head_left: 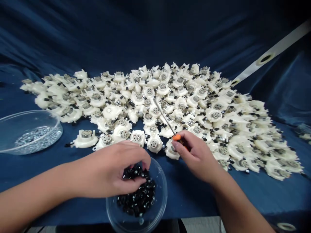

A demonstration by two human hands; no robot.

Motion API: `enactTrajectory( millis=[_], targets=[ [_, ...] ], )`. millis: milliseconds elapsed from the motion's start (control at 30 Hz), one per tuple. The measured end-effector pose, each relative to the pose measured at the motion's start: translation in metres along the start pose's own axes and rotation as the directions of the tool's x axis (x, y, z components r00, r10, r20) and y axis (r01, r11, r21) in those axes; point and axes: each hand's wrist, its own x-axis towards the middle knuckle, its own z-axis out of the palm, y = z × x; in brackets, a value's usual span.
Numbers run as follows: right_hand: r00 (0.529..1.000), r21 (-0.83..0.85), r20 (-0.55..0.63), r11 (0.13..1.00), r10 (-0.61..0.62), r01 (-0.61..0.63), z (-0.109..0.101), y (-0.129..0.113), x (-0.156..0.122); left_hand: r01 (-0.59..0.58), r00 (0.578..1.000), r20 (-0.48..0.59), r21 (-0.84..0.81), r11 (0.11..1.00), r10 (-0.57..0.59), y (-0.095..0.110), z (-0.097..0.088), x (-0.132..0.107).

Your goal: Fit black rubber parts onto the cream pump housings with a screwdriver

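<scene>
My left hand (114, 170) reaches over the near clear plastic bowl (163, 197), its curled fingers among small shiny black parts (136, 202). A gap shows between the thumb and the index finger, with nothing seen gripped there; the other fingertips are partly hidden. In my right hand (196, 155) is a screwdriver (165, 118) with an orange and dark handle. Its long metal shaft points away and to the left, over the cream plastic housings with round grey motors. One such housing (155, 144) lies just beyond the bowl.
Many more cream housings (243, 145) are heaped across the dark blue cloth (191, 194). At the left stands another clear bowl (54, 121) with small silvery pieces (36, 137). A white strip with eyelets (277, 48) slants down at the upper right.
</scene>
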Motion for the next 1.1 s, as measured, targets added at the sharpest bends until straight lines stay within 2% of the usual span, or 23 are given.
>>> enactTrajectory(
  millis=[200,267,467,633,800,1100],
  targets=[
    [0.990,0.084,-0.133,0.995,-0.040,0.051,0.020,0.000,-0.004,-0.022,1.000,-0.019,-0.062,0.998,0.021,-0.012,0.004,-0.007],
    [0.983,0.070,-0.169,0.994,-0.067,0.080,0.023,-0.001,-0.003,-0.033,0.999,-0.030,-0.089,0.996,0.031,-0.012,0.006,-0.007],
    [0.957,-0.039,-0.242,0.987,-0.162,0.157,0.028,0.003,-0.002,0.059,0.998,0.012,-0.097,0.994,-0.058,-0.014,0.004,-0.008],
    [0.934,-0.104,-0.260,0.969,-0.245,0.226,0.030,0.005,-0.004,0.000,1.000,-0.003,-0.150,0.989,0.000,-0.026,0.005,-0.010],
    [0.915,-0.150,-0.241,0.944,-0.323,0.294,0.028,0.002,-0.005,-0.021,0.999,0.045,-0.217,0.976,0.031,-0.028,0.003,-0.008],
    [0.913,-0.181,-0.212,0.932,-0.350,0.315,0.026,0.001,-0.004,-0.007,0.999,0.043,-0.226,0.974,0.017,-0.025,0.001,-0.007]
  ],
)
